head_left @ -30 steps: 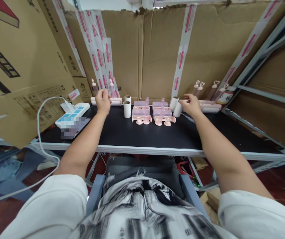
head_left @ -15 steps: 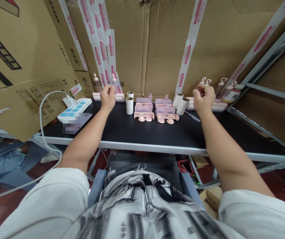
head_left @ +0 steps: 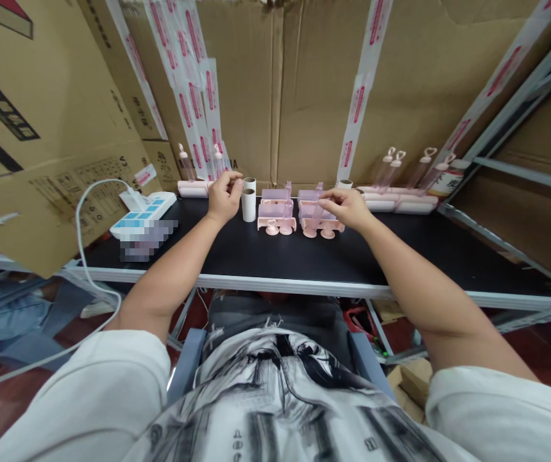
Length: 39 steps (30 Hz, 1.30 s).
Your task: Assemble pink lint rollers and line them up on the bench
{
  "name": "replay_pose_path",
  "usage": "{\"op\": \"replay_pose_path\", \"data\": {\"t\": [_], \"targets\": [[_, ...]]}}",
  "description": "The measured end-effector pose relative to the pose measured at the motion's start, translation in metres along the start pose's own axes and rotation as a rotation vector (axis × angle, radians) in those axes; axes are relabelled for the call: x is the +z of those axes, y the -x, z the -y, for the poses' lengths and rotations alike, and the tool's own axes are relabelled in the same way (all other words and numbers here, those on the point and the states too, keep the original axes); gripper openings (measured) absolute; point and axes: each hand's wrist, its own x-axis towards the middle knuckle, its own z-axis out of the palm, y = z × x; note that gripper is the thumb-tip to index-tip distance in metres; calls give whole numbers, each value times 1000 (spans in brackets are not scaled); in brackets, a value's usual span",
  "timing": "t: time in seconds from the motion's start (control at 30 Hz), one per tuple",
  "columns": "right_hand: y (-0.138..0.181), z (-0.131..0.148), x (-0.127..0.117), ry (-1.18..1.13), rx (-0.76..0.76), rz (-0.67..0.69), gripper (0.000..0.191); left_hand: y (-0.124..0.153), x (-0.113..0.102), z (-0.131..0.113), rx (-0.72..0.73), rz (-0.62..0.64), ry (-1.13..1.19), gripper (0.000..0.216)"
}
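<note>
My left hand (head_left: 226, 197) is beside two upright white tubes (head_left: 249, 206), its fingers half curled and apart with nothing visible in them. To the right, my right hand (head_left: 348, 206) reaches over the right-hand group of pink parts, thumb and forefinger apart near a clear pink stick (head_left: 312, 215). That group has a pink translucent box (head_left: 308, 194) and a pink holder with round feet (head_left: 327, 233). A matching left-hand group has another translucent box (head_left: 272, 210) and a pink holder (head_left: 270, 223). My right hand partly hides the white tubes behind it.
Pink bases with upright heart-topped sticks stand at the back left (head_left: 192, 188) and back right (head_left: 414, 204). A labelled jar (head_left: 448, 179) is at far right. A power strip (head_left: 144, 213) with a white cable lies left. Cardboard (head_left: 323, 96) walls the black table (head_left: 265, 260).
Both hands have moved inward from the heart-topped sticks: my left hand to the right, toward the tubes, and my right hand to the left, over the pink parts. Their fingers have spread.
</note>
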Motion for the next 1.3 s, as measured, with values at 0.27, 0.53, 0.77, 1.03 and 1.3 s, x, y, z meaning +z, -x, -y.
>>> {"op": "replay_pose_path", "data": {"t": [0.27,0.53,0.77,1.03,1.3], "targets": [[-2,1,1,-112,3,-14,31,5,4,-7,50,49,9,31],[0,-4,4,-97,21,-3,33,3,3,-6,36,40,8,35],[-8,13,-4,-428,109,-304,43,11,9,-31,346,195,-105,41],[-14,65,19,-672,304,316,63,3,42,-98,792,535,-23,43],[-41,25,-32,612,222,618,54,-3,26,-91,588,548,-155,60]]}}
